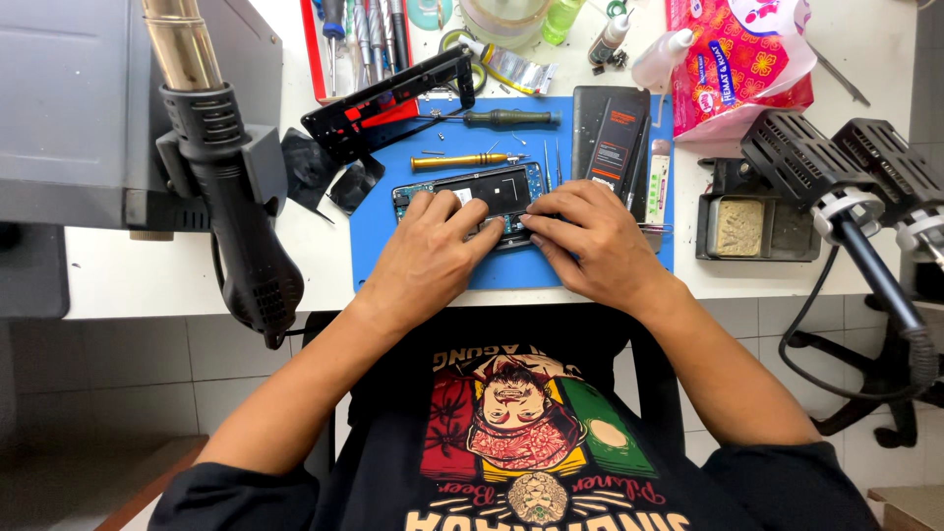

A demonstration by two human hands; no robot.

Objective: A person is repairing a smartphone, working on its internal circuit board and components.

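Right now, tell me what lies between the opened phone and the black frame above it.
Head view: a yellow-handled screwdriver lies between the opened phone and black frame, on the blue mat.

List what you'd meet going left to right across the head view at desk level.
Heat gun → left hand → opened phone → right hand → sponge tray → black lamp heads.

- A small repair workshop is shown.
- A hot air gun [236, 206] is hung beside the white bench [177, 265].
- Screwdrivers [369, 29] are laid by a blue work mat [383, 251].
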